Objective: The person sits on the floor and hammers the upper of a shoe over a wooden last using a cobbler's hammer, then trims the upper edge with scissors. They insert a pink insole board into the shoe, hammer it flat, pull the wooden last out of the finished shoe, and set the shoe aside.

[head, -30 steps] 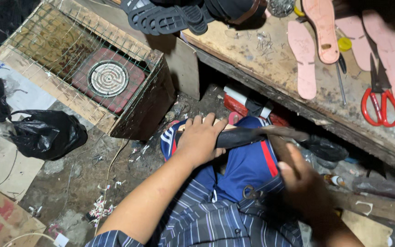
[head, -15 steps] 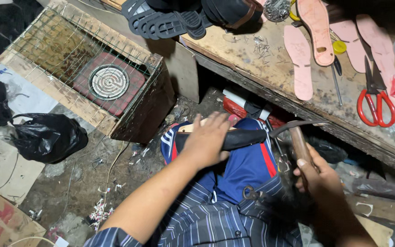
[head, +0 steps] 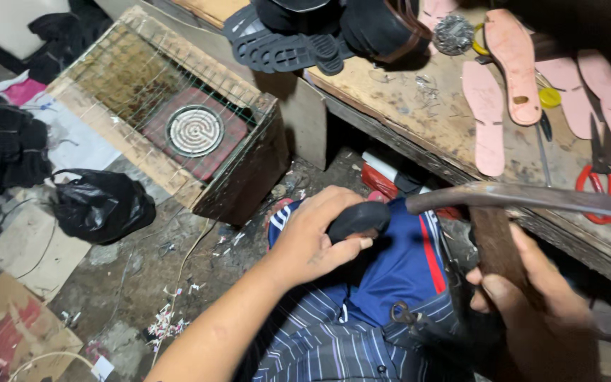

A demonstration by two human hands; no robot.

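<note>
Surface (head: 419, 120) edge running diagonally just above both hands, crowding the room there; pink soles (head: 489, 113) and red scissors (head: 606, 180) lying on it. Wire-topped wooden box (head: 178, 134) standing left, floor between cluttered. Hammer (head: 525, 199) now lifting higher than half a second ago, head swinging up near the surface edge. Right hand (head: 532, 297), grip wrapped tight round its handle. Left hand (head: 312, 237) pinning a black shoe piece (head: 358, 219) on the lap, grip closed over it
</note>
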